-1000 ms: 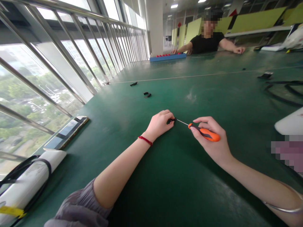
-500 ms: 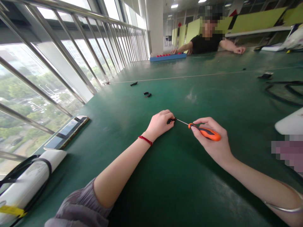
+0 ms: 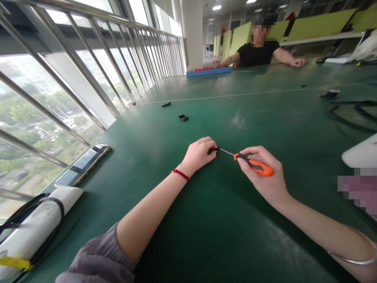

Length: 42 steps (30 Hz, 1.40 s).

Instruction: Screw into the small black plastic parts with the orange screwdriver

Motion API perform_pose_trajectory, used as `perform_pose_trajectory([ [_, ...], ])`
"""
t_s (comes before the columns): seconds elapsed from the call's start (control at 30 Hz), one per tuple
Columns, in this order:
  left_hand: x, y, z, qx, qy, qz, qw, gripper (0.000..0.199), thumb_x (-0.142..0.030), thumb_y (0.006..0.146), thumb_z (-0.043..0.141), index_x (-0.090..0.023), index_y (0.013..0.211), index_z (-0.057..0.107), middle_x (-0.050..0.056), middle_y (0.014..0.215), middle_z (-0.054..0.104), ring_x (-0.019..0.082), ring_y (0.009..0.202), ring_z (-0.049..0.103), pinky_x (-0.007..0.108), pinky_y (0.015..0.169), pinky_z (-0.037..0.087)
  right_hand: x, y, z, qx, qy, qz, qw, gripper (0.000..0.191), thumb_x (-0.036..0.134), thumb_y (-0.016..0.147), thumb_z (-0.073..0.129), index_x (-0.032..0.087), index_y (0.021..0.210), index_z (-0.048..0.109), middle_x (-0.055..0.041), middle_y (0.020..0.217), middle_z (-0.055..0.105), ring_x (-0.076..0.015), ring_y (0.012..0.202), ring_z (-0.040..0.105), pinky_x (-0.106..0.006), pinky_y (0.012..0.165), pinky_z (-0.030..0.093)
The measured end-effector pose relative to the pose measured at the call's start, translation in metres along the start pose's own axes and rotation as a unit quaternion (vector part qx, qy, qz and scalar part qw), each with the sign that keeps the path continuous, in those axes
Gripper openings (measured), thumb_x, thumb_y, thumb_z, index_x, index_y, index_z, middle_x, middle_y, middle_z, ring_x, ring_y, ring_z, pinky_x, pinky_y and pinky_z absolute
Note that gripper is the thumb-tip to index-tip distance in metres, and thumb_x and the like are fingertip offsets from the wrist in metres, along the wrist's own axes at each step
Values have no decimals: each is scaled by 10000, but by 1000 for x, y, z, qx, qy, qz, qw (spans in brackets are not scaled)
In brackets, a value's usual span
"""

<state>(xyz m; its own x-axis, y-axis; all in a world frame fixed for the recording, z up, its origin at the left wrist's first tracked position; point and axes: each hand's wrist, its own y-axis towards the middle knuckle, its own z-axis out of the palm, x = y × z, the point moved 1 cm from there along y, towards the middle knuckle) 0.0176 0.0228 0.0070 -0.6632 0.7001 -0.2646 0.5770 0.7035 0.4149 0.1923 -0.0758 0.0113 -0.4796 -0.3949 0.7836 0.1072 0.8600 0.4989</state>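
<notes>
My left hand (image 3: 202, 152) rests low over the green table, its thumb and fingers closed on a small black part (image 3: 212, 150) that is mostly covered by them. An orange and dark grey screwdriver (image 3: 259, 167) is held in my right hand (image 3: 269, 177), with thumb and forefinger near the front of its handle. The thin metal shaft points left, and its tip meets the black part at the left fingertips. Exactly where the tip sits is too small to make out.
Several small black pieces (image 3: 183, 117) lie beyond my left hand. A phone (image 3: 84, 165) and a white power strip (image 3: 44, 220) with black cable lie at left, beside the metal railing (image 3: 88, 23). Across the green table (image 3: 206, 220), a person sits by a blue bar (image 3: 209, 71) with red knobs.
The screwdriver handle has turned slightly in my right hand. My left hand and the black part stay in place.
</notes>
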Motion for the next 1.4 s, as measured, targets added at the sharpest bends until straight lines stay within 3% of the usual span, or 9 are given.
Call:
perform_pose_trajectory([
  [0.17,1,0,1,-2,-4,2,1000,93,-176,785,540,-180,826,623,16,895,637,139,835,598,226,678,470,-2,2,1,-65,-11,-69,995,215,212,752,629,227,949,545,-27,868,596,-166,766,621,-317,723,522],
  [0.27,1,0,1,-4,-4,6,1000,88,-179,787,540,-179,823,620,15,899,635,137,835,597,225,674,468,-2,2,2,-31,8,-48,998,273,220,754,631,232,1005,522,18,727,548,-141,637,584,-288,624,511],
  [0.4,1,0,1,1,2,2,1000,90,-171,784,539,-181,825,619,13,901,629,133,830,593,225,663,466,1,0,2,9,4,-12,1000,115,264,781,619,227,875,564,6,706,624,-143,610,615,-261,558,496],
  [0.63,1,0,1,1,0,0,1000,91,-177,782,544,-182,829,622,14,896,635,138,833,596,231,667,467,0,1,0,-61,-14,-54,997,239,203,737,630,237,958,546,-2,772,588,-148,648,591,-292,620,509],
  [0.77,2,0,1,-4,-10,-4,1000,92,-171,776,546,-183,821,625,12,904,645,139,834,601,229,669,466,-3,0,1,-27,-36,-21,999,169,250,747,645,234,898,571,7,680,605,-160,621,597,-304,607,489],
  [0.87,3,0,2,-6,-21,-8,1000,93,-168,771,548,-182,819,626,10,897,643,135,819,601,226,666,468,-3,0,1,-26,-35,-11,999,103,259,759,637,231,842,583,-20,769,652,-175,684,623,-319,642,494],
  [1.03,5,0,2,-6,-36,-5,999,90,-167,765,553,-181,820,623,8,890,633,130,805,595,223,674,474,1,2,1,-64,-5,-46,997,241,180,734,635,229,953,546,-7,787,574,-155,689,589,-298,644,498],
  [1.23,4,0,1,-3,-33,-12,999,92,-164,764,547,-181,814,622,6,898,639,131,809,597,222,662,467,3,0,1,-3,-5,-5,1000,99,249,772,624,218,852,574,-2,725,622,-140,614,604,-266,563,478],
  [1.4,4,0,1,-3,-30,-15,999,92,-175,764,550,-184,815,626,2,893,642,133,813,602,223,660,463,0,1,1,-57,-6,-56,997,240,181,738,634,225,960,553,-6,819,576,-138,701,589,-271,645,497],
])
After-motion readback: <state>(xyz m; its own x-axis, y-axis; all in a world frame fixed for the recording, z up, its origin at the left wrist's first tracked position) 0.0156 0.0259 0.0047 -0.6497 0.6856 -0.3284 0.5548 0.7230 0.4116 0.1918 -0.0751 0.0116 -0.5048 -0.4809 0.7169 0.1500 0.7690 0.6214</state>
